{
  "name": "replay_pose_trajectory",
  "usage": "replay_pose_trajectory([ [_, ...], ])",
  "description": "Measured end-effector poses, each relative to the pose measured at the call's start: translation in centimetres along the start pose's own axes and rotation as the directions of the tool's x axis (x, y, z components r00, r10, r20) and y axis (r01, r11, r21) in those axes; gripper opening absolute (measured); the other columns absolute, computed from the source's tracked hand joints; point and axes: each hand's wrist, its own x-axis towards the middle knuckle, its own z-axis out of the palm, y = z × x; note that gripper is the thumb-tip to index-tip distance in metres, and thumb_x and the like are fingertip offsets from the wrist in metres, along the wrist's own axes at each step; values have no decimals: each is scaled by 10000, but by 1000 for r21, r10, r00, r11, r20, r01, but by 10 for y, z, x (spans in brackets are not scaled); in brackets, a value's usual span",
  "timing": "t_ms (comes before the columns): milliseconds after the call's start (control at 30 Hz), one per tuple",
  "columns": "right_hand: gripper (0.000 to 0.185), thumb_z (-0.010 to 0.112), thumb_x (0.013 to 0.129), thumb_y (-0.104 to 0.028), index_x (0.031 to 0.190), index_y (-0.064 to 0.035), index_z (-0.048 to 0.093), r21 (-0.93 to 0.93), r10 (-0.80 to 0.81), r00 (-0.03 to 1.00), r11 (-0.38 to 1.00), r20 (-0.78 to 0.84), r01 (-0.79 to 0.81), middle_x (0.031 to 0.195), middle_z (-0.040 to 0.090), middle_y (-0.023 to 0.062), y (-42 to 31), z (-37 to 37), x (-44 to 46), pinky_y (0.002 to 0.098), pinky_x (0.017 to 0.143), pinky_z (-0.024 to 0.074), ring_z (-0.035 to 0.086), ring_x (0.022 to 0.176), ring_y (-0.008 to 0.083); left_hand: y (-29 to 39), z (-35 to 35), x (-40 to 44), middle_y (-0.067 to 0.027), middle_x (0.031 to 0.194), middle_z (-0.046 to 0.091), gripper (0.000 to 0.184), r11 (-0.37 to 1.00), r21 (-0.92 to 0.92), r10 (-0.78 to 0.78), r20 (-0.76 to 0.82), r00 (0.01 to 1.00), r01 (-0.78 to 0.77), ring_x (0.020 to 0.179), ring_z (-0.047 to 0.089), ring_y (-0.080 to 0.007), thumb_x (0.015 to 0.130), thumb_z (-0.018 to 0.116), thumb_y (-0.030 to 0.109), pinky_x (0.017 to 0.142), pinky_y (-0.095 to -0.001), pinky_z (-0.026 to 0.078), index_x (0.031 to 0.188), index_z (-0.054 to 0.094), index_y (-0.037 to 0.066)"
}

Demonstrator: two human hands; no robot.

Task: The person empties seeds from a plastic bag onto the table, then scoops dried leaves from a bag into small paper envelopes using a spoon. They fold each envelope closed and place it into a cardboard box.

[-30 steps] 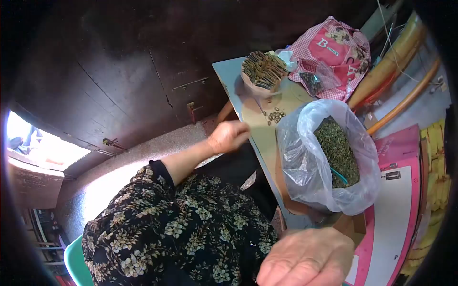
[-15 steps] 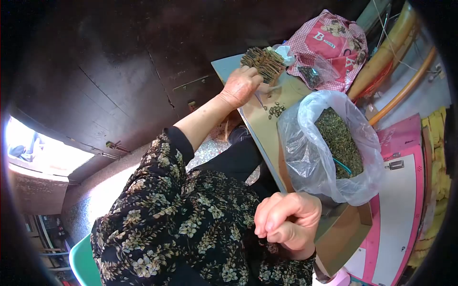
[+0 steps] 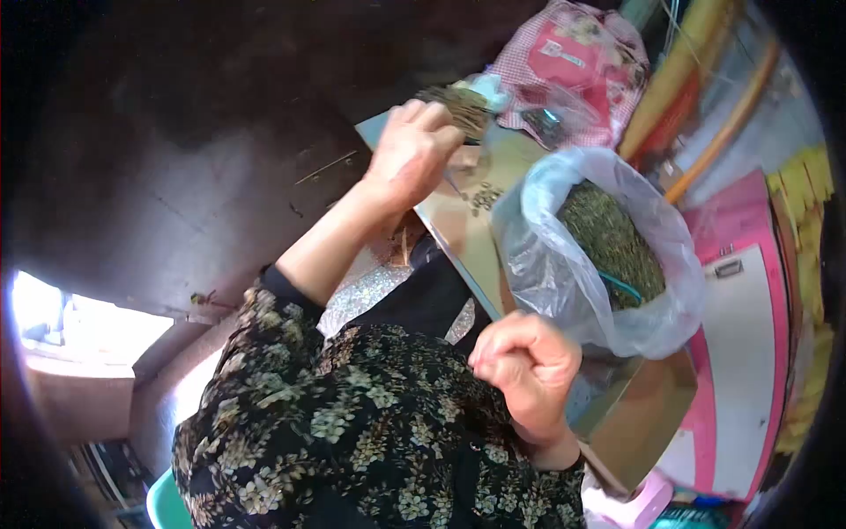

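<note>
My left hand [image 3: 410, 152] is closed, its fingers curled beside the stack of narrow brown-green strips [image 3: 463, 110] in a container at the table's far end. Whatever those fingers hold is hidden. Nearer the front, above the patterned sleeve's cuff, my right hand [image 3: 529, 357] is also closed, thumb against bent fingers; its contents cannot be made out. Small oval pieces [image 3: 485, 198] lie on the table [image 3: 454, 225]. A clear plastic bag [image 3: 551, 269] stands open, full of dark green dried leaf bits [image 3: 608, 238], with a teal band [image 3: 621, 286] on them.
Behind the table's far end lies a pink checked cloth bag [image 3: 582, 70] with a small clear packet [image 3: 546, 123]. An open cardboard box [image 3: 639, 428] is below the plastic bag. A pink and white panel [image 3: 736, 326] stands at the right, and a dark wall [image 3: 176, 159] at the left.
My left hand went from the table's near edge to the strips, then slightly back from them. My right hand has risen from the bottom edge and turned. The view has shifted.
</note>
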Motion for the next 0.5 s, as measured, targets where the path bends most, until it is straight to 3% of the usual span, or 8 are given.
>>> replay_pose_trajectory([
  [33, 76, 651, 828, -13, 818, 25, 587, -139, -91, 993, 987, -76, 80, 763, 602, 75, 3, -4, 2, 235, 609, 455, 567, 667, 125, 19, -25, 10, -48, 893, 566, 144, 999, -24, 21, 11, 1000, -21, 883, 515, -261, 701, 607, 104, 773, -375, 404, 828, 675, 97],
  [67, 94, 666, 799, -7, 858, 13, 596, -309, -166, 972, 945, -165, 109, 786, 621, 90, 5, -7, 2, 266, 616, 480, 597, 685, 164, 39, -46, 19, -51, 946, 577, 135, 999, -2, 51, 30, 998, -51, 931, 519, -256, 694, 606, 89, 803, -372, 398, 817, 661, 78],
  [133, 162, 678, 764, 5, 910, -11, 609, -706, -504, 850, 658, -154, 262, 843, 648, 112, -1, -14, 11, 304, 639, 506, 625, 722, 220, 73, -72, 29, -47, 981, 575, 104, 984, -91, 161, 94, 983, -152, 967, 518, -251, 720, 615, 95, 841, -370, 391, 812, 653, 62],
  [167, 211, 684, 755, -2, 954, -27, 619, -765, -636, 768, 531, -76, 364, 917, 662, 129, -1, -22, 14, 327, 658, 519, 637, 751, 245, 87, -81, 31, -44, 986, 572, 98, 968, -164, 211, 132, 968, -189, 974, 517, -251, 730, 619, 99, 849, -369, 388, 813, 655, 59],
  [267, 231, 692, 731, -8, 951, -27, 625, -792, -699, 714, 412, 42, 450, 961, 648, 113, -9, -27, 12, 321, 605, 496, 622, 714, 234, 111, -94, 40, -29, 971, 565, 146, 844, -523, 355, 379, 855, -119, 981, 512, -266, 631, 680, 53, 858, -367, 425, 774, 652, 49],
  [367, 288, 695, 659, 18, 929, -42, 617, -734, -587, 807, 520, 65, 437, 860, 625, 68, -6, -31, 3, 336, 541, 453, 571, 612, 241, 108, -74, 38, -38, 965, 575, 138, 620, -784, 562, 457, 689, 14, 966, 515, -262, 662, 686, 106, 848, -383, 415, 789, 652, 66],
  [433, 294, 694, 658, 21, 933, -43, 613, -678, -545, 838, 605, 29, 417, 820, 614, 70, -4, -34, -7, 337, 541, 454, 571, 611, 241, 109, -60, 33, -41, 974, 579, 138, 543, -838, 613, 438, 658, 51, 958, 520, -256, 687, 703, 84, 827, -378, 425, 817, 658, 64],
  [500, 280, 683, 689, 17, 949, -40, 599, -601, -418, 909, 729, -9, 329, 719, 575, 77, -8, -37, -17, 324, 556, 463, 579, 620, 232, 110, -48, 27, -44, 979, 581, 99, 320, -927, 659, 368, 656, 198, 945, 524, -249, 750, 700, 71, 828, -374, 422, 841, 664, 63],
])
